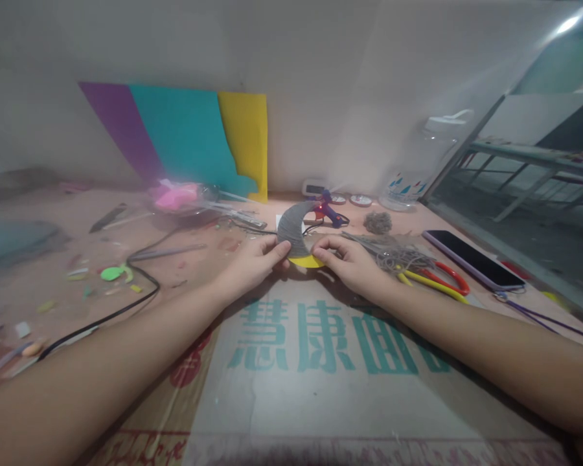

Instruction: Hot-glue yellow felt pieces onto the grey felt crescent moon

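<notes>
A crescent moon shape (293,226) is held upright above the cardboard sheet, in the middle of the head view. Grey yarn or thread covers most of it, while its lower part shows bare yellow. My left hand (261,257) pinches the crescent's left edge between thumb and fingers. On the other side, my right hand (342,259) has thumb and fingers closed on the yellow lower right tip. Just behind the crescent lies a blue hot glue gun (331,213) with a small red light, partly hidden by it.
Red-and-yellow-handled pliers or scissors (447,283), tangled grey strands (393,252) and a phone (473,259) lie on the right. A plastic bottle (403,171) stands behind. Coloured sheets (184,136) lean on the wall. A black cord (126,307) and scraps lie left. Printed cardboard (311,401) lies below.
</notes>
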Available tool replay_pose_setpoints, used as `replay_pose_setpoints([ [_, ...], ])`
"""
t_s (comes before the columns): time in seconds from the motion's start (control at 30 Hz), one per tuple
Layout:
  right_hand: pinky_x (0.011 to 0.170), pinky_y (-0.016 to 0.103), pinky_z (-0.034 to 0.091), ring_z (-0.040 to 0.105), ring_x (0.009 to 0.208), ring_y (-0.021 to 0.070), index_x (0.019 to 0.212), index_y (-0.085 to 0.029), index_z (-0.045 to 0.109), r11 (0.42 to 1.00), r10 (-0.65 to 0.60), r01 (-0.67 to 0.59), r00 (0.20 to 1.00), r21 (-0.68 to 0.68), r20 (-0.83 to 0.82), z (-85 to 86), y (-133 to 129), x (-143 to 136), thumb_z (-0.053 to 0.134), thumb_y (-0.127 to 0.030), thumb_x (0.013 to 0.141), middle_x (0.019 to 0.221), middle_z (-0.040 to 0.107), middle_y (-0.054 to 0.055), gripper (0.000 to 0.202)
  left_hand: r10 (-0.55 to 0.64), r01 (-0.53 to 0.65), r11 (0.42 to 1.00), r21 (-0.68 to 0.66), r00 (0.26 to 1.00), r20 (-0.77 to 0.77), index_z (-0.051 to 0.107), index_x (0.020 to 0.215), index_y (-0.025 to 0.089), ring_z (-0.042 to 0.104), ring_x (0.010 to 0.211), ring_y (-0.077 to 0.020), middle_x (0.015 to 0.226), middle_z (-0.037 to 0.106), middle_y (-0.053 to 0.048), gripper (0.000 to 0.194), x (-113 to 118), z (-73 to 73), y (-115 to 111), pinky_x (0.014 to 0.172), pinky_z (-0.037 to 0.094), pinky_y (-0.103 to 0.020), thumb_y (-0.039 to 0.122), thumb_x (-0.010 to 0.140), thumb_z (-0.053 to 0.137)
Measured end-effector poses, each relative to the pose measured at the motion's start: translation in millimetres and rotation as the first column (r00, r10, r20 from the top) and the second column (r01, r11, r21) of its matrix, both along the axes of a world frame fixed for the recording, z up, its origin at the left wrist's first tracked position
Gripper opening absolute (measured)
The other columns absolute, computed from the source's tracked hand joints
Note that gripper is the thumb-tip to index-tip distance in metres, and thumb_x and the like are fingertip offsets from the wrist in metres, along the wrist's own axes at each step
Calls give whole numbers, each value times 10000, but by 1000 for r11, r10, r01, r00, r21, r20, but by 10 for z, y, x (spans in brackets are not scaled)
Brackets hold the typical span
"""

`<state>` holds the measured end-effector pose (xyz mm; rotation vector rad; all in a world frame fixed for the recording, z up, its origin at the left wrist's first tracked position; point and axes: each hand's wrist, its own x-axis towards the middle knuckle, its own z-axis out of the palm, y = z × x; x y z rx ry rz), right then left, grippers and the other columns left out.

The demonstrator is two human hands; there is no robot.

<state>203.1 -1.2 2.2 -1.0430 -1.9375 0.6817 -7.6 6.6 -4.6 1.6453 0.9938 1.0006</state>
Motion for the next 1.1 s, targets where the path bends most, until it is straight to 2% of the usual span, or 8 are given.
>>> replay_pose_setpoints([
  [0.2,715,277,423,562,740,155,766,-187,586,1000,-2,1,1000,24,23,4,-8,11,555,-314,889,765,621,-4,180,8,-6,1000,-28,997,71,596,828,156,536,593,-109,671,596,1,345,-5,-36,26,545,408,-207,500,859,581],
  [0.4,700,286,447,573,723,156,775,-190,587,1000,-19,19,1000,-16,-12,-10,-3,12,557,-344,895,762,619,-4,197,-7,8,1000,-29,1000,21,597,789,152,482,534,-88,647,596,4,355,0,-6,10,497,350,-196,500,859,580],
  [0.57,875,334,453,591,944,187,951,-200,586,984,-98,104,994,144,-49,15,-11,21,575,-284,877,993,647,48,113,-16,22,998,-55,995,101,591,808,161,527,582,-100,658,588,11,328,-7,-57,39,551,403,-201,487,853,598],
  [0.67,780,310,472,582,844,176,917,-205,541,961,-178,193,980,198,-89,49,-40,28,604,-322,859,901,615,35,145,1,10,998,-62,985,173,581,831,168,550,609,-104,668,587,17,297,-8,-74,58,603,444,-211,463,853,609],
  [0.77,643,279,460,570,694,156,855,-200,552,986,-130,131,991,108,-13,66,-76,11,609,-336,852,779,604,9,147,8,3,998,-55,982,190,578,835,160,540,589,-100,669,583,15,297,5,-69,63,583,445,-211,454,848,616],
  [0.87,616,269,442,568,660,150,819,-191,582,994,-89,83,993,78,81,54,-102,-22,599,-293,850,749,627,9,108,-9,25,997,-71,975,222,564,809,160,536,576,-100,662,569,18,300,24,-66,65,572,450,-217,451,835,628],
  [1.0,575,246,393,522,601,132,720,-192,533,976,-132,100,978,192,162,30,-118,-28,565,-230,848,666,589,-6,138,-9,14,1000,-23,983,184,617,922,154,557,622,-110,687,581,12,290,33,-49,43,582,443,-212,418,815,666],
  [1.1,581,244,355,489,605,130,701,-191,516,934,-136,31,952,355,274,14,-127,-7,578,-167,813,654,564,-9,129,-39,45,998,-49,990,134,635,1077,169,595,647,-147,771,641,-21,425,33,-13,-24,559,446,-237,410,743,743],
])
